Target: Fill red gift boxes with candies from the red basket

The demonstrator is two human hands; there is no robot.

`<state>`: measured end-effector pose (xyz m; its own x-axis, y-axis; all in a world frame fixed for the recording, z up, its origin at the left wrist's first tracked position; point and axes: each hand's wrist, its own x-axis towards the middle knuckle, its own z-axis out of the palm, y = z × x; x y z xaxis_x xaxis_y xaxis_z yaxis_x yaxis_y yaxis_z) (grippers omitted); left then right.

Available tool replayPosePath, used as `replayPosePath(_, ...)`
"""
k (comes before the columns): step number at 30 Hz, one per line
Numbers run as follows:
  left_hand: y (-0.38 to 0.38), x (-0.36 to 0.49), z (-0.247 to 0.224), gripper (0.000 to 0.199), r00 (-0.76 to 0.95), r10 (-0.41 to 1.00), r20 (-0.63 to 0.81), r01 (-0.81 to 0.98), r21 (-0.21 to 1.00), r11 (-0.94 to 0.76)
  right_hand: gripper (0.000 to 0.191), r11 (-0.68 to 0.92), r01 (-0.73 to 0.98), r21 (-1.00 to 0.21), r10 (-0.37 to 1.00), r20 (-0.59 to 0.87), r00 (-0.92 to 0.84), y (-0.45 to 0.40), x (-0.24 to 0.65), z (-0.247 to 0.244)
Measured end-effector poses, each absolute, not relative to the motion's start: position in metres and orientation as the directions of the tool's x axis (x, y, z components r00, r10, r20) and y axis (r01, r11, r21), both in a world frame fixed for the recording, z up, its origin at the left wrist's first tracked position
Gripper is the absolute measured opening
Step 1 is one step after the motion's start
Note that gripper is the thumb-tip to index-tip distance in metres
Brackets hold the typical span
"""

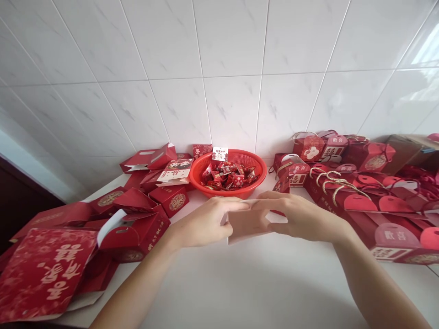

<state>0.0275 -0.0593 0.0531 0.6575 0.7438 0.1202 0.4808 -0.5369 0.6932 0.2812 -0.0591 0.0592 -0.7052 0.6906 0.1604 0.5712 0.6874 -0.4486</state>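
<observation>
Between my hands, above the white table, is a small paper box (pixel 245 228) whose pale pinkish side faces me. My left hand (pixel 207 221) pinches its left edge, thumb in front and fingers along the top. On the other side my right hand (pixel 295 214) grips the right end, thumb below and fingers over the top. A bit of red and white shows through the gap by the right thumb. The far side of the box is hidden. Just beyond my hands stands a red plastic basket (pixel 262 176) with wrapped candies (pixel 228 176) in it.
Red gift boxes (pixel 137 235), some with flaps up, and a large red printed bag (pixel 48 269) crowd the left. Closed red boxes with cord handles (pixel 339 185) fill the right. A white card (pixel 220 154) leans in the basket. A tiled wall (pixel 233 105) rises behind the white table (pixel 219 292).
</observation>
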Motion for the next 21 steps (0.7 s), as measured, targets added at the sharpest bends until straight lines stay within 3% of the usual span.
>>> replayPosePath(5,-0.049,0.028,0.048,0.065,0.621,0.776,0.109,0.482,0.728,-0.488,0.043,0.667,0.635,-0.390,0.729,0.166,-0.664,-0.059,0.287,0.058)
replayPosePath(10,-0.029,0.029,0.037,0.050,0.568,0.819,0.085,0.463,0.790,-0.403,0.030,0.608,0.674,-0.419,0.774,0.127,-0.620,-0.040,0.291,0.049)
replayPosePath(13,-0.019,0.028,0.042,0.033,0.616,0.769,0.170,0.319,0.839,-0.441,0.024,0.642,0.625,-0.444,0.735,0.122,-0.667,-0.035,0.289,0.046)
replayPosePath(16,0.004,0.023,0.047,0.024,0.510,0.801,0.314,0.226,0.849,-0.477,0.025,0.675,0.575,-0.462,0.698,0.148,-0.700,-0.035,0.285,0.047)
replayPosePath(19,0.046,0.018,0.042,0.027,0.330,0.875,0.355,0.301,0.839,-0.454,0.030,0.692,0.517,-0.503,0.678,0.208,-0.705,-0.036,0.280,0.048)
replayPosePath(21,0.075,0.019,0.033,0.031,0.331,0.911,0.248,0.418,0.827,-0.377,0.032,0.692,0.479,-0.540,0.677,0.254,-0.691,-0.036,0.278,0.047)
